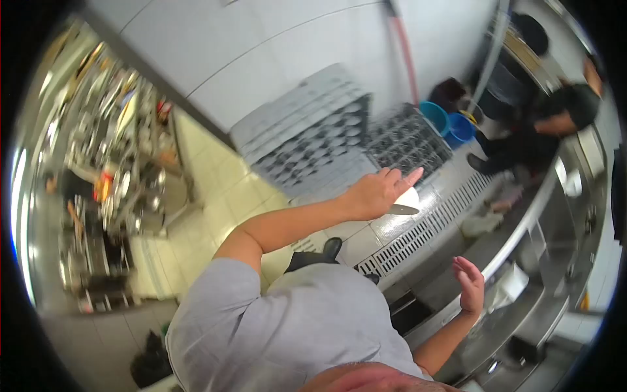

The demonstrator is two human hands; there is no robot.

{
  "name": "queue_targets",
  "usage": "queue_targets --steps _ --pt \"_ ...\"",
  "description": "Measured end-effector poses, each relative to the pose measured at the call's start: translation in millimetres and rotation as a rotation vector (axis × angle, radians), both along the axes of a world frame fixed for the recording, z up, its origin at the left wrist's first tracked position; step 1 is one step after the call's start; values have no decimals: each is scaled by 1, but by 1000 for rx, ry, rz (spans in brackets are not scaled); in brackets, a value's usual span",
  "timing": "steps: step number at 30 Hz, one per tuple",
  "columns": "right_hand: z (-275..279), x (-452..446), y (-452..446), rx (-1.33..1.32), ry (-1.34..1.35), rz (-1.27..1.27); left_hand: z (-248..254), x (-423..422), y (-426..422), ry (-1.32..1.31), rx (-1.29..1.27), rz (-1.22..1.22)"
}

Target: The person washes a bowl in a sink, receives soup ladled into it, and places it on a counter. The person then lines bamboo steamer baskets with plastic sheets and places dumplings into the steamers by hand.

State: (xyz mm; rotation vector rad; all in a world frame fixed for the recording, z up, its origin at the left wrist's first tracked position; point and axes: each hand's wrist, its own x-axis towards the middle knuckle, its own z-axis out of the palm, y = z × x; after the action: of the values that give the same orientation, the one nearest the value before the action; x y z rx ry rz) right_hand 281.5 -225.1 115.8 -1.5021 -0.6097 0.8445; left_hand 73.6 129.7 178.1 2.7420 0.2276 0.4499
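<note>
My left hand (377, 196) reaches across in front of my body, index finger stretched out and the other fingers curled. Under it shows a pale white piece (409, 198) with a grey, pointed, blade-like part (403, 210); the fingers hide the grip, and I cannot tell what it is. My right hand (469, 286) is raised beside the metal sink counter (486, 277), fingers apart, holding nothing. Just past it, a white item (509, 287) lies at the sink.
Grey dish racks (307, 137) stand against the tiled wall, a lower rack (408, 140) beside them. Blue buckets (461, 129) and a person in dark clothes (555, 117) are at the back right. A floor drain grate (424, 228) runs along the sinks. Crowded metal shelving (124, 150) fills the left.
</note>
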Motion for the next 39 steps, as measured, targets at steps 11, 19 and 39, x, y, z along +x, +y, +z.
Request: queue_targets --steps 11,19,39 --pt "-125 -9 226 -354 -12 492 30 -223 65 133 -101 689" --pt "-147 -175 360 -261 -933 1107 39 -388 63 123 4 1174" --pt "-116 -623 705 -198 -812 1192 34 -781 234 147 157 1454"
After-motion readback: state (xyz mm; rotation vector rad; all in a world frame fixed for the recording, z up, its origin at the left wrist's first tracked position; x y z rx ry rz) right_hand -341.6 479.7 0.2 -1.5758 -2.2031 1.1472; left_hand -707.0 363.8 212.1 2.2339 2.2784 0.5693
